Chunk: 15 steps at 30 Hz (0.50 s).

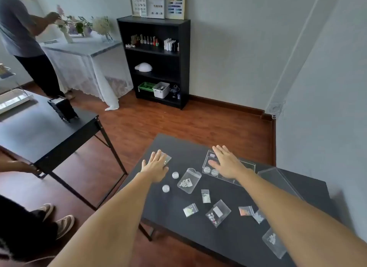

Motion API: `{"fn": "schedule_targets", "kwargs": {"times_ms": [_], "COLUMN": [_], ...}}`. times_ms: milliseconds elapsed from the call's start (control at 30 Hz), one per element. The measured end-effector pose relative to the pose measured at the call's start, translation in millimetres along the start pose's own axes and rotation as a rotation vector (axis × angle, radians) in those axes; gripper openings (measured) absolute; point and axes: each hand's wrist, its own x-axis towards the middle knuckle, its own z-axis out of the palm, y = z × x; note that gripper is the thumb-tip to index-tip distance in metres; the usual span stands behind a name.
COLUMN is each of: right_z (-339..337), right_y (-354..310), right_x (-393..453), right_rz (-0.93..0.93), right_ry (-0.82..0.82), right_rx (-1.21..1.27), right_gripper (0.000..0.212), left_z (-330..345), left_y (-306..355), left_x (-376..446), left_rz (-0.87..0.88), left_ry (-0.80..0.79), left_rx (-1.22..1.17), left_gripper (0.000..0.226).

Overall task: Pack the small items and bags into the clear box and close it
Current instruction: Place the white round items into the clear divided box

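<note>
the left hand (155, 166) lies flat, fingers spread, on a clear bag (166, 159) at the black table's (234, 237) far left corner, gripping nothing. the right hand (226, 163) hovers open, palm down, over the clear box (210, 157). between the hands lie two round pots (175, 175) and a zip bag (189, 180); smaller bags (218, 213) lie nearer the wrists.
</note>
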Motion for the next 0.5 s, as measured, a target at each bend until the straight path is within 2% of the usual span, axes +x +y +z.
{"fn": "schedule_targets", "kwargs": {"times_ms": [133, 233, 500], "right_z": [30, 53, 101], "right_y": [-21, -29, -49], "right_x": [2, 7, 34], "right_rz": [-0.077, -0.099, -0.115], "right_ry": [-0.07, -0.103, -0.141], "right_rx": [0.063, 0.074, 0.079], "right_gripper": [0.067, 0.064, 0.044], "left_z": [28, 47, 75], "left_y": [-19, -33, -48], "left_x": [-13, -14, -6], "left_rz": [-0.053, -0.045, 0.122], "left_ry": [-0.093, -0.134, -0.047], "left_rx": [-0.026, -0.036, -0.168], "left_gripper": [0.068, 0.068, 0.042]}}
